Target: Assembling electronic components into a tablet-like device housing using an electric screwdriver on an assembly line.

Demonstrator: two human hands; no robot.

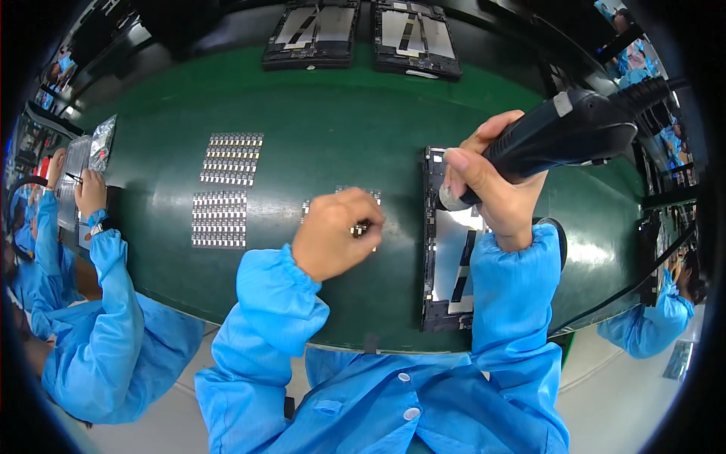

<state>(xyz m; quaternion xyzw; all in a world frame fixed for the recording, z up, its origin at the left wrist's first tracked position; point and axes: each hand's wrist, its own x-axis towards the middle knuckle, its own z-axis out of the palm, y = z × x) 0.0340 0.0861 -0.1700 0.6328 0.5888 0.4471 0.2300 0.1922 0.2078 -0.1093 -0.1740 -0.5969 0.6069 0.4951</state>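
Observation:
My right hand (503, 181) is wrapped round a black hot-air gun (563, 136). The gun's pale nozzle points down and left, over the upper part of an open tablet housing (448, 291). That housing has a black frame, a silvery inner plate and a dark strip, and my right forearm covers part of it. Left of the housing, my left hand (336, 231) is closed with thumb and fingers curled together. What it pinches, if anything, I cannot make out. Under it lies a sheet of small parts (370, 192), mostly hidden by the hand.
Two more sheets of small parts (233, 159) (219, 219) lie left on the green table (302, 113). Two open tablet housings (314, 34) (416, 38) rest at the far edge. A co-worker's hands (91, 193) are at work on the left, beside a clear bag (103, 142). Another person's sleeve (646, 321) shows at right.

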